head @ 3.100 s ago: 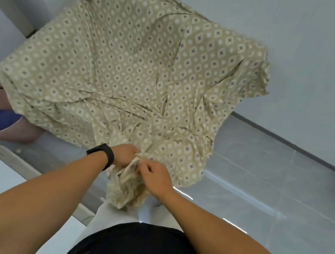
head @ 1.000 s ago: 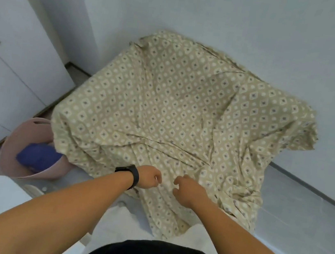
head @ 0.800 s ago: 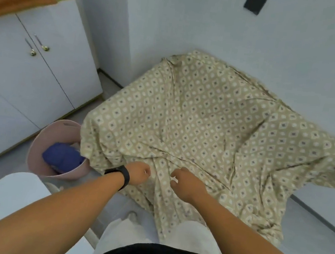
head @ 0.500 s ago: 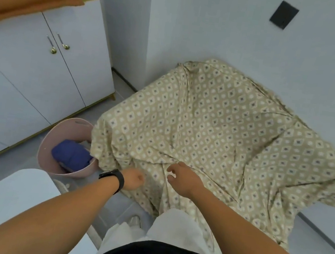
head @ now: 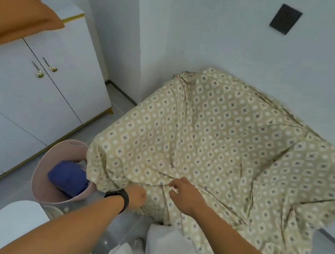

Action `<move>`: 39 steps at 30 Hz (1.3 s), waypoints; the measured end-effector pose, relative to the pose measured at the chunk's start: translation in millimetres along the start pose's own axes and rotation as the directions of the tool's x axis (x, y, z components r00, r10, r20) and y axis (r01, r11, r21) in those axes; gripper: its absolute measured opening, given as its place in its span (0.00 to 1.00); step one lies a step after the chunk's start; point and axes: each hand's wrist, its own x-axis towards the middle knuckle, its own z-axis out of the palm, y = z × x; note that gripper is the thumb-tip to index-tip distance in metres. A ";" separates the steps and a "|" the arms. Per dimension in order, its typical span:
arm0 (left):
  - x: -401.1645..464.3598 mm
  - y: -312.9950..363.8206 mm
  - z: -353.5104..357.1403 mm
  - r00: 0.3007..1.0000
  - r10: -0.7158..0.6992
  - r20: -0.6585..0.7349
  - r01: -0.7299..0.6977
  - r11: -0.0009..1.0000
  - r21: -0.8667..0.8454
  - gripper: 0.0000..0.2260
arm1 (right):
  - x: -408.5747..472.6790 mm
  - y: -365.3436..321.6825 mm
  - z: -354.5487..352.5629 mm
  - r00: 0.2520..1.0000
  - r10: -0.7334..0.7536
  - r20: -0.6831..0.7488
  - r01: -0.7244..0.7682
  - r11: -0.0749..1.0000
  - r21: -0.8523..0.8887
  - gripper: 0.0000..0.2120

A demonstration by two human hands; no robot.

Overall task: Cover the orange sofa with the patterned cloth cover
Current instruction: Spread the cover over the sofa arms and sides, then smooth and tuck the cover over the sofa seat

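L hand [head: 136, 196] dropped lower; cover [head: 219, 147] runs corner-to-front.

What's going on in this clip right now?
A person is fitting a patterned cloth cover over a sofa, which is fully hidden beneath it. The left hand is closed at the cover's front edge, and the right hand rests on the cloth beside it with fingers loose. The cover looks wrinkled and hangs unevenly toward the floor. A pink basket holding something blue sits beside the sofa.

Grey tiled floor [head: 14, 187] carries a pink basket [head: 41, 176] and the seemingly sofa-shaped patterned cover [head: 214, 137].
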 end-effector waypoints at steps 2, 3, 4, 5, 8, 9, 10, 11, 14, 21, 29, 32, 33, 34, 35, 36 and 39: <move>16.2 1.3 -8.6 1.000 -0.024 -0.009 0.024 1.000 -0.009 0.16 | 22.3 9.3 -2.2 1.000 0.000 0.026 0.000 1.000 -0.001 0.16; 16.9 3.5 -14.8 0.999 -0.051 -0.017 0.050 0.999 -0.016 0.17 | 28.5 11.0 -2.8 0.999 0.003 0.045 -0.004 1.000 0.007 0.16; 24.7 3.0 -19.6 0.997 -0.068 -0.025 0.067 0.997 -0.041 0.17 | 40.8 15.9 -2.0 0.998 -0.001 0.066 0.001 1.000 0.013 0.16; 32.8 1.1 -21.0 0.997 -0.068 -0.041 0.065 0.995 -0.072 0.17 | 51.3 19.8 -0.6 0.997 -0.006 0.079 0.004 1.000 0.016 0.16; 63.4 -11.6 -22.8 0.993 -0.092 -0.073 0.083 0.989 -0.123 0.13 | 88.3 30.8 11.7 0.988 0.041 0.150 -0.049 0.998 0.048 0.15; 64.8 -15.3 -19.1 0.990 -0.102 -0.096 0.087 0.986 -0.142 0.11 | 91.5 31.9 15.4 0.985 0.054 0.163 -0.063 0.997 0.055 0.15; 81.7 -25.9 -14.7 0.989 -0.105 -0.102 0.089 0.984 -0.158 0.09 | 109.8 37.8 26.9 0.980 0.087 0.179 -0.101 0.992 0.073 0.15; 98.5 -35.7 -10.9 0.989 -0.111 -0.100 0.093 0.981 -0.170 0.07 | 125.7 44.0 36.4 0.974 0.125 0.190 -0.144 0.985 0.090 0.15; 150.4 -63.5 5.9 0.995 -0.085 -0.047 0.080 0.993 -0.091 0.13 | 174.4 68.5 69.5 0.943 0.258 0.209 -0.282 0.954 0.098 0.15; 285.6 -94.8 23.5 0.978 0.157 0.137 -0.199 0.897 0.395 0.15 | 277.8 129.9 175.1 0.852 0.465 0.242 -0.472 0.881 -0.030 0.27; 378.2 -118.0 63.7 0.904 0.403 0.141 -0.377 0.600 0.705 0.21 | 296.0 163.1 262.3 0.853 0.518 -0.071 -0.522 0.838 -0.158 0.21; 379.7 -124.3 42.4 0.930 0.308 0.198 -0.342 0.535 0.773 0.19 | 288.5 149.6 266.5 0.825 0.558 0.084 -0.564 0.823 0.066 0.18; 377.9 -128.6 30.9 0.956 0.237 0.172 -0.275 0.523 0.807 0.18 | 288.1 138.3 269.7 0.844 0.508 0.170 -0.531 0.835 0.142 0.16; 373.1 -134.1 18.2 0.977 0.154 0.148 -0.204 0.476 0.855 0.16 | 287.4 123.5 273.0 0.873 0.412 0.261 -0.470 0.855 0.219 0.15; 367.4 -140.7 7.2 0.988 0.067 0.141 -0.156 0.407 0.900 0.14 | 285.6 107.5 275.8 0.892 0.307 0.331 -0.401 0.876 0.269 0.15; 359.5 -146.4 -2.3 0.989 0.011 0.146 -0.142 0.326 0.935 0.14 | 282.4 93.0 278.0 0.904 0.234 0.357 -0.352 0.881 0.315 0.15; 347.4 -159.5 -5.6 0.983 -0.022 0.180 -0.176 0.124 0.977 0.16 | 278.2 77.7 282.9 0.933 0.297 0.202 -0.358 0.818 0.450 0.15</move>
